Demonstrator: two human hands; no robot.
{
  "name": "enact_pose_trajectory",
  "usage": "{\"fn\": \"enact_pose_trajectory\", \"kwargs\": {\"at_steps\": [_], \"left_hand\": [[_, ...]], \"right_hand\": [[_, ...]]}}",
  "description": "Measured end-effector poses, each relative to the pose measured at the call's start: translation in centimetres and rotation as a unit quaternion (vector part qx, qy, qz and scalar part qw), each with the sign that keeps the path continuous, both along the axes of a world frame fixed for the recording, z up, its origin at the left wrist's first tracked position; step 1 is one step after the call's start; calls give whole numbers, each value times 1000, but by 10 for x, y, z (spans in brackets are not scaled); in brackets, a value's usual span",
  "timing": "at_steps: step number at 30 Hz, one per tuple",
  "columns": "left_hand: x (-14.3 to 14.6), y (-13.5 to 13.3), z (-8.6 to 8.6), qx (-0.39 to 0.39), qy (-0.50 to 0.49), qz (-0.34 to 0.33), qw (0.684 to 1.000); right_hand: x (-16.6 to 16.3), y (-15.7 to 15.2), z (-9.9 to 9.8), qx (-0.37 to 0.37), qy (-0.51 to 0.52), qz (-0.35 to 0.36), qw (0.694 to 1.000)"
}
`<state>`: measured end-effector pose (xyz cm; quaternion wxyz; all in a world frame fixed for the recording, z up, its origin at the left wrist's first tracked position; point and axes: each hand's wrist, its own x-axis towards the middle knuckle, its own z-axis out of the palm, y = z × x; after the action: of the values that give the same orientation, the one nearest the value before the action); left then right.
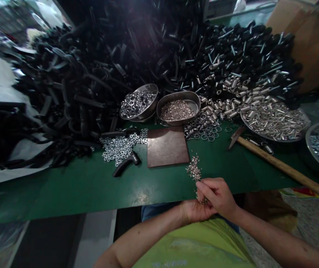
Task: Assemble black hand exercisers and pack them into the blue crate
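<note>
My left hand (pixel 197 211) is cupped palm up just below the front edge of the bench, with a few small metal pins (pixel 203 201) at its palm. Its fingers are partly hidden behind my right hand (pixel 218 194). Thumb and fingers of the right hand are pinched together above that palm; what lies between them is too small to make out. Directly beyond the fingertips, a loose pile of small metal pins (pixel 194 169) spreads on the green bench top (pixel 162 184). A flat brown metal plate (pixel 167 147) lies left of this pile.
Left are washers (pixel 117 149) and a black handle (pixel 126 164). Behind stand a bowl of rings (pixel 138 102) and an oval tin of pins (pixel 178 108). Springs (pixel 226 106), a hammer (pixel 274 162) and a bowl of metal pins (pixel 277 121) lie right. Black parts (pixel 78 74) heap up behind.
</note>
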<state>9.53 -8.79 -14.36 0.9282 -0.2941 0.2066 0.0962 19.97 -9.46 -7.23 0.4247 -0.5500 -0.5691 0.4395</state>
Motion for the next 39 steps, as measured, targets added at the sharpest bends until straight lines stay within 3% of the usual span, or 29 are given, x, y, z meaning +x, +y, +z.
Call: {"fn": "enact_pose_trajectory", "kwargs": {"at_steps": [3,7,9,13,17,21,27,31,36,39], "left_hand": [[-5,0,-2,-18,-3,-2,1000],[-3,-4,-13,54,-30,10,998],[-2,-5,-17,87,-57,-7,995],[-8,-3,-15,115,-118,-31,986],[-17,-1,-12,107,-117,1,987],[-20,-3,-15,107,-93,6,990],[-16,-6,-17,135,-73,15,988],[-14,-6,-17,165,-84,30,982],[-17,-6,-17,177,-105,47,977],[-18,-8,-17,172,-104,51,978]], "right_hand": [[-7,-6,-1,-3,20,6,1000],[-5,0,8,-44,114,40,992],[3,17,14,-32,136,22,990],[25,66,13,84,3,-29,996],[34,92,-2,160,-169,41,972],[35,74,-11,180,-202,102,957],[34,41,-6,182,-198,126,955],[26,40,-2,200,-173,135,955],[14,46,-4,201,-207,224,931],[11,46,-7,190,-235,240,922]]}}
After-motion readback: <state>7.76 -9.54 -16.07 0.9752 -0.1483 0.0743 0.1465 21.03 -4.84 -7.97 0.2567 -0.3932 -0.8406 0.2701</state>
